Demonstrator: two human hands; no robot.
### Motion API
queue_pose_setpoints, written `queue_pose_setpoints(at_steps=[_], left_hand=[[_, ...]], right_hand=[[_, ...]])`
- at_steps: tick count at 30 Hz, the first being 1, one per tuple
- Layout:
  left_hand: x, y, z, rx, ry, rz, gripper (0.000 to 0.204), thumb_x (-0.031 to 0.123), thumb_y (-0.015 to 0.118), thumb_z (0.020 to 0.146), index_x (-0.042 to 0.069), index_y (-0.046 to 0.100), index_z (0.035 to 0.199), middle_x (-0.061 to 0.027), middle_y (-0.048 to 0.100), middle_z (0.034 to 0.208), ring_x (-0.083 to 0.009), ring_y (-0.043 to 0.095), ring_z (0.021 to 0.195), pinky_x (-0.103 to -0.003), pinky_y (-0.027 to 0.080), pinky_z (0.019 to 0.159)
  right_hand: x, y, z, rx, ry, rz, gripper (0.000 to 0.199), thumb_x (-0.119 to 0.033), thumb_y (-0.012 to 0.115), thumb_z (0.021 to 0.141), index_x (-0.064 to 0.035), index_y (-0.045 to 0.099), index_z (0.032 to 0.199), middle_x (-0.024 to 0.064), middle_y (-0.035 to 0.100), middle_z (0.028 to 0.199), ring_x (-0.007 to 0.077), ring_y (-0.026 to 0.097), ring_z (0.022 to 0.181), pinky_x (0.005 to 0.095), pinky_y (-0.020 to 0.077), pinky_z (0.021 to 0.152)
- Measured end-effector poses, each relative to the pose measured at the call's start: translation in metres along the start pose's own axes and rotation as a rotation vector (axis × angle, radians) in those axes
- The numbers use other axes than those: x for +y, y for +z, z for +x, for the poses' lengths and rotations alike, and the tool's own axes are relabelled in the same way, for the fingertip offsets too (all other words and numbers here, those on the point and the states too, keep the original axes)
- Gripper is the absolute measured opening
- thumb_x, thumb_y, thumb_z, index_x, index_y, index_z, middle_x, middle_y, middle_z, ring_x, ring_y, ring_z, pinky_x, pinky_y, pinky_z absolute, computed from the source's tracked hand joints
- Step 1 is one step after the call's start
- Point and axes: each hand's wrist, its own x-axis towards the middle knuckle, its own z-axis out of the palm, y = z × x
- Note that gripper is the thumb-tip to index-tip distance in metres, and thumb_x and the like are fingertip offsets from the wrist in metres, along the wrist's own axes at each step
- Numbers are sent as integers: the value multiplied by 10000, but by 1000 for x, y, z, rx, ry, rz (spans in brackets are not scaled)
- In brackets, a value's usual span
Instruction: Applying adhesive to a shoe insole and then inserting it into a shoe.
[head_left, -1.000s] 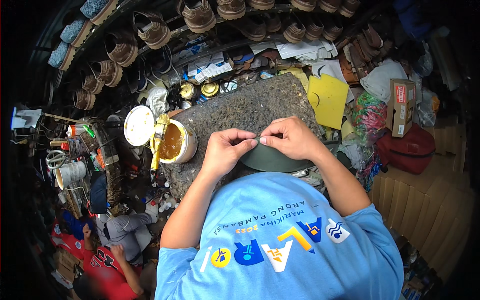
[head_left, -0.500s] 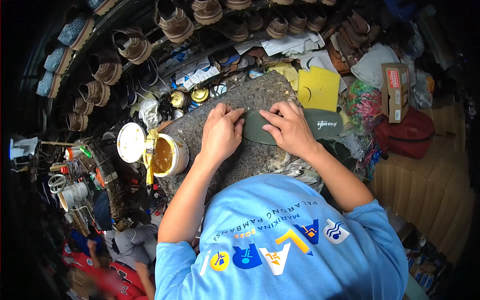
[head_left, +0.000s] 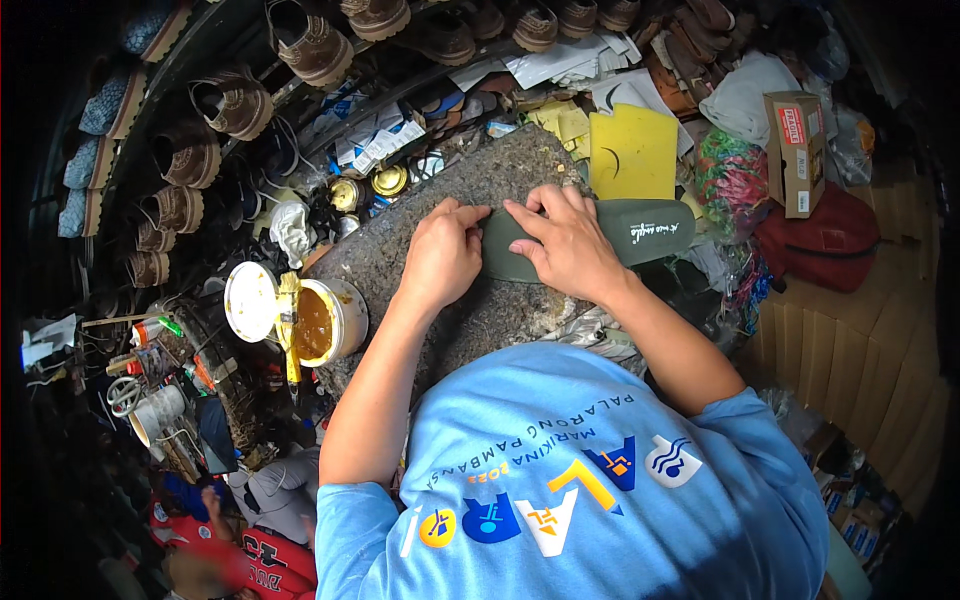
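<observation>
A dark green insole [head_left: 625, 222] with pale lettering on its right end lies across the rough, stained work block [head_left: 385, 270]. At its left end, my left hand [head_left: 445, 250] has curled fingers and a thumb closed on the edge. My right hand [head_left: 565, 243] presses the middle of the insole and holds it there, index finger reaching left and thumb apart below. The insole's right end sticks out beyond my right hand. To the left of the block stands a white tub [head_left: 350, 318] of amber, glue-like stuff, with a yellow-smeared brush [head_left: 290, 330] at its rim.
Brown shoes [head_left: 235, 103] line racks along the back left. Behind the block are open tins [head_left: 390, 180] and a yellow sheet [head_left: 633, 152]. A cardboard box [head_left: 797, 155] and a red bag [head_left: 820, 240] are at right. Another person in red [head_left: 270, 565] sits at lower left.
My right hand's fingers have shifted slightly left and spread more on the insole. My left hand stays at its left end. The whole view has shifted a little.
</observation>
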Motion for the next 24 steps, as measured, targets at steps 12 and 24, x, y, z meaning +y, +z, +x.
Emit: queue_pose_setpoints(at_steps=[12,24], left_hand=[[7,-2,-1,-11,-41,-54,394,-25,636,838,29,712,1220,-166,643,960,-341,666,896,-421,536,828],[2,-11,-8,33,-57,-77,496,-19,559,849,47,669,1328,-131,630,918,-273,645,828,-374,524,791]], right_hand=[[4,2,0,80,34,45,485,-275,776,857,-42,691,1275,100,547,1178,296,520,1147,449,411,971],[-2,-4,-4,59,-73,-26,619,-366,812,803,-67,664,1325,126,538,1213,311,509,1162,447,386,1034]])
